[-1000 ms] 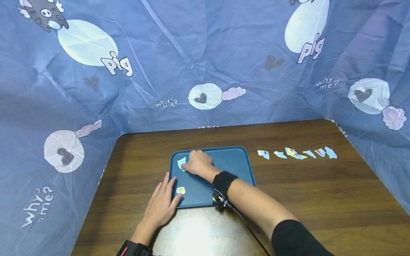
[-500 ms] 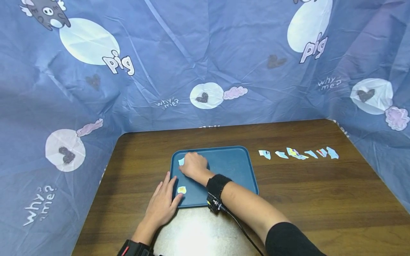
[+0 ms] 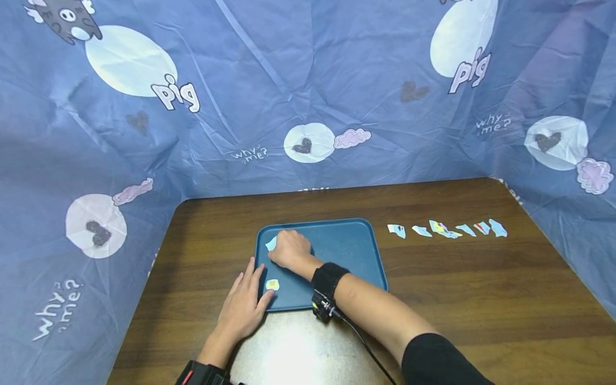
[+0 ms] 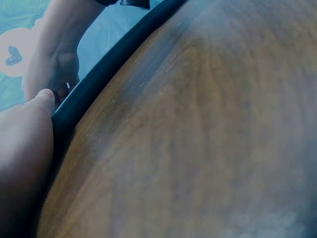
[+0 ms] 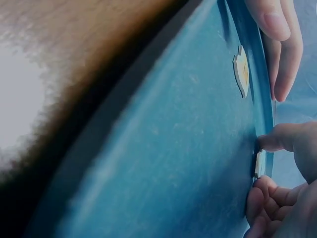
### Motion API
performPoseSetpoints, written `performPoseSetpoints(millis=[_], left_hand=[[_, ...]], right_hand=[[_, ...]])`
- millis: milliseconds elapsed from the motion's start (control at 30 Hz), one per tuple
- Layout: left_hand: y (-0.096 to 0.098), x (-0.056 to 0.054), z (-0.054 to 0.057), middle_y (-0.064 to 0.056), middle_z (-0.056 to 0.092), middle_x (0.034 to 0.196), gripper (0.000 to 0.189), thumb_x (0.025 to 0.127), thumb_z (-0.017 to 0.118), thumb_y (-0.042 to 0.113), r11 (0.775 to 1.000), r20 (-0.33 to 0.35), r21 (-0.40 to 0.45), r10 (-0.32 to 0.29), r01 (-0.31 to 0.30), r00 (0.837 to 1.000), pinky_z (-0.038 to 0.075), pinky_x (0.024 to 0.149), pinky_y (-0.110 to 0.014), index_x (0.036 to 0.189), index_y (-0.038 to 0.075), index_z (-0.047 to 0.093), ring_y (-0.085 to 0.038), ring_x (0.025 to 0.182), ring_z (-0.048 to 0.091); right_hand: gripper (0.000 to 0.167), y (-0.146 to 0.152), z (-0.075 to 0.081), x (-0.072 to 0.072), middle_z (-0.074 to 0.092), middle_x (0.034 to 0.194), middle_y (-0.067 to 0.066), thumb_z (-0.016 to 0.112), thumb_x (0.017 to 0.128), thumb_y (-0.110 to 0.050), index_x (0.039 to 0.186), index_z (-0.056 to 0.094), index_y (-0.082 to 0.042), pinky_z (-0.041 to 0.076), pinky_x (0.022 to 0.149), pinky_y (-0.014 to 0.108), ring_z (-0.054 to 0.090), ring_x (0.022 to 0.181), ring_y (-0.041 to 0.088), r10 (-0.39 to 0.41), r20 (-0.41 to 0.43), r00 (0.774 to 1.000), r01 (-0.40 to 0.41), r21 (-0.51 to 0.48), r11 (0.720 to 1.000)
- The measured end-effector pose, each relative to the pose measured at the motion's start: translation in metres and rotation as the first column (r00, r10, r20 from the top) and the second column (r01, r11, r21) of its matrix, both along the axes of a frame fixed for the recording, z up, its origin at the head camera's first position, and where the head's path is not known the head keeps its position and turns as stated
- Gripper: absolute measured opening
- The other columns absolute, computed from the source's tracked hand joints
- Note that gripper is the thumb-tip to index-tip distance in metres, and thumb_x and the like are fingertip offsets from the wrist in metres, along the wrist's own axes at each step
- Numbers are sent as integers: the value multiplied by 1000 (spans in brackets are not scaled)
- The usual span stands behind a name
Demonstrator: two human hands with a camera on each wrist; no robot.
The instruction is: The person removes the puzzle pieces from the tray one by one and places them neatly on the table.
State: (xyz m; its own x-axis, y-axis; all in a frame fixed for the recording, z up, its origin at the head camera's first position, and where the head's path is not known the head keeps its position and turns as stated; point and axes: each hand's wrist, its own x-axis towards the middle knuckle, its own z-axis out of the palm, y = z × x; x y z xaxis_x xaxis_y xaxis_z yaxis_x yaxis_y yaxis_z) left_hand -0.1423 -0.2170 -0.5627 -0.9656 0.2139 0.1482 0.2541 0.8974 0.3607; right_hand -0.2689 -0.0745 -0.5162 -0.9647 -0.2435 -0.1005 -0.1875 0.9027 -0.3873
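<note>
A blue tray (image 3: 344, 248) lies on the wooden table. My right hand (image 3: 292, 250), fingers curled, is over its upper left part, at a torn pale blue paper piece (image 3: 271, 244). In the right wrist view, thumb and fingertips pinch that paper piece (image 5: 258, 163) from two sides, flat against the tray; the hand covers some of it in the head view. Below it on the tray lies a small torn piece with a yellow patch (image 3: 272, 285). My left hand (image 3: 243, 306) rests along the tray's left edge, fingers straight, the thumb near the yellow-patched piece.
Several torn paper pieces (image 3: 445, 230) lie in a row on the table, right of the tray. A cable (image 3: 368, 334) runs from the right wrist camera toward the front. Blue printed cloth (image 3: 269, 96) hangs behind and beside the table.
My right hand has shifted slightly left and down, covering more of the pale blue piece. That piece's visible corner has turned a little. The left hand stays at the tray edge.
</note>
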Motion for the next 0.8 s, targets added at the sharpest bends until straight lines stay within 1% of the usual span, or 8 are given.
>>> performPoseSetpoints(millis=[267,367,567,733,800], left_hand=[[1,-1,3,-24,18,164,68,105,49,43,1000,46,-10,7,-7,999,18,122,-49,154,-1,34,-33,149,28],[1,-1,3,-24,17,165,68,105,49,43,1000,44,-6,4,-4,999,18,122,-50,154,-1,34,-33,149,28],[2,-1,3,-24,17,165,68,105,48,44,1000,43,-13,6,-6,999,18,122,-50,154,-1,33,-34,149,28],[2,-1,2,-26,20,163,67,105,50,43,1000,17,-13,0,0,1000,21,121,-51,153,-2,36,-34,148,31],[1,0,2,-25,19,164,67,105,49,42,1000,18,-9,-4,4,1000,20,121,-50,153,-1,35,-34,148,30]], right_hand=[[38,6,5,5,48,60,-4,79,82,-42,61,57,-19,42,46,31,48,54,14,9,8,1000,-9,5,1000],[40,12,10,9,46,60,-4,79,81,-42,59,54,-19,41,45,31,46,54,14,14,6,1000,-14,-1,1000],[44,28,17,17,42,58,-4,80,81,-41,58,51,-19,37,44,29,43,52,14,13,29,1000,-13,-8,1000],[44,42,21,21,42,59,-3,80,80,-41,56,50,-19,37,44,30,43,53,15,-7,40,999,7,-10,1000],[44,49,22,21,42,59,-3,79,80,-40,56,49,-19,37,45,31,43,54,15,-16,39,999,17,-11,1000]])
